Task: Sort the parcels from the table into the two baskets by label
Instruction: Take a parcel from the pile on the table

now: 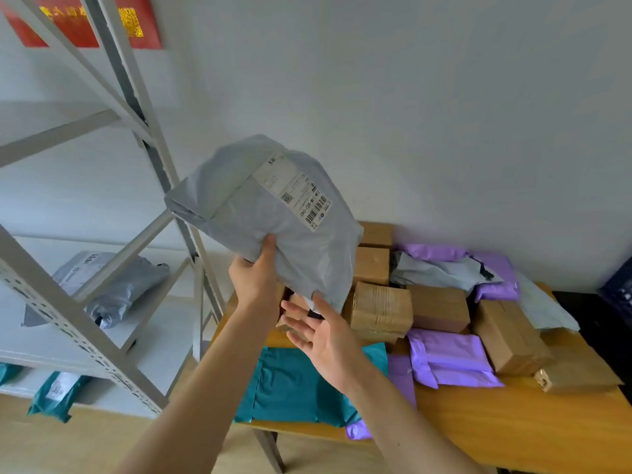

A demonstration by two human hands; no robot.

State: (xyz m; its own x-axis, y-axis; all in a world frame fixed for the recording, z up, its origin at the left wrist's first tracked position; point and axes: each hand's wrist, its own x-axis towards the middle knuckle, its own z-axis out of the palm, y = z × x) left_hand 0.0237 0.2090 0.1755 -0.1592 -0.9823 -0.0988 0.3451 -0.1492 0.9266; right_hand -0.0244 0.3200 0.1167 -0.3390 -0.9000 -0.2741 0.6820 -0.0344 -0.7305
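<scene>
The left hand (254, 282) grips the grey parcel (263, 217) by its lower edge, the right hand (321, 333) spread open just beneath.

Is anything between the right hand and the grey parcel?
Nothing visible. The open right hand is just under the lower edge of the grey parcel, which the left hand grips.

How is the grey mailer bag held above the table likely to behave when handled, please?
Probably floppy: the grey mailer bag creases where the left hand grips its lower edge. Likely light, since one hand holds it up. Its smooth plastic film may be slippery; the open right hand hovers just below.
</scene>
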